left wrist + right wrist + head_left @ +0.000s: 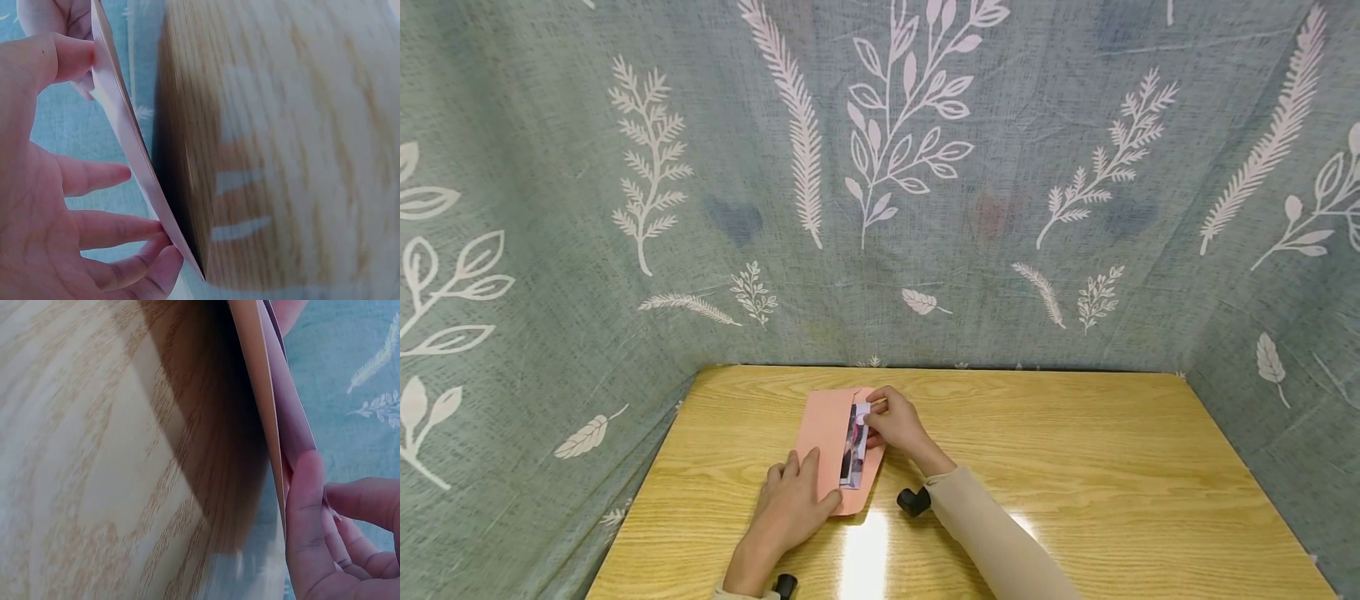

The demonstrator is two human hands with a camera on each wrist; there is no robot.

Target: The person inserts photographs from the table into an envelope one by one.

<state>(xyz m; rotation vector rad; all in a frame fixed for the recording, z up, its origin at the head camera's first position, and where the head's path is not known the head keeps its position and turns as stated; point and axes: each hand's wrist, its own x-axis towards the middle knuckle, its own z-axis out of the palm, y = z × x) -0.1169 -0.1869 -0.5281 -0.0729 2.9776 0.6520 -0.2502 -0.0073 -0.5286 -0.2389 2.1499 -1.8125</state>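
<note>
A pink paper envelope [826,421] lies on the wooden table, its flap side toward the right. Printed photos [854,463] with white edges show at its opening, their left part hidden inside. My left hand [790,502] rests on the envelope's lower left, fingers spread; in the left wrist view those fingertips touch the pink paper [134,140]. At the upper part of the opening, my right hand [897,423] pinches the photos by their right edge. The right wrist view has the envelope [264,381] edge-on, with thumb and fingers of that hand [337,550] at its mouth.
The wooden table [1075,467] stretches away to the right of the envelope. Behind it and along both sides hangs a grey-green leaf-patterned cloth [880,283]. Black wrist pieces [913,502] show beside both forearms.
</note>
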